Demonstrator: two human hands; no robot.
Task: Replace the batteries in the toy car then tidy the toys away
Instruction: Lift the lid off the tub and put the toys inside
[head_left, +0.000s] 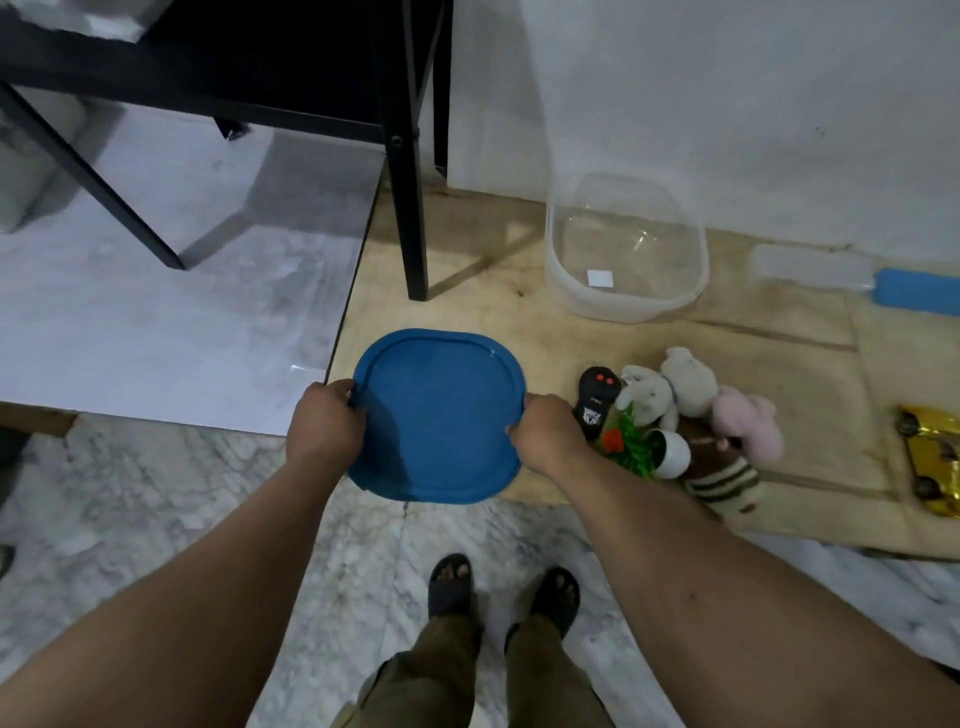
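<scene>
I hold a round-cornered blue lid (439, 410) flat above the floor with both hands. My left hand (324, 428) grips its left rim and my right hand (545, 434) grips its right rim. The clear plastic tub (626, 299) it belongs to stands empty on the beige mat by the wall, a white label on its bottom. A black remote control (597, 395) lies just right of my right hand. Beside it lie plush toys (680, 387), a pink plush (750, 423) and a small fake plant in a white pot (647, 447). A gold toy car (935, 462) sits at the right edge.
A black table with thin legs (410, 208) stands at the back left, one leg on the beige mat (457, 306). A clear case and a blue block (914, 291) lie by the wall at right. My sandalled feet (501, 587) stand on marble floor.
</scene>
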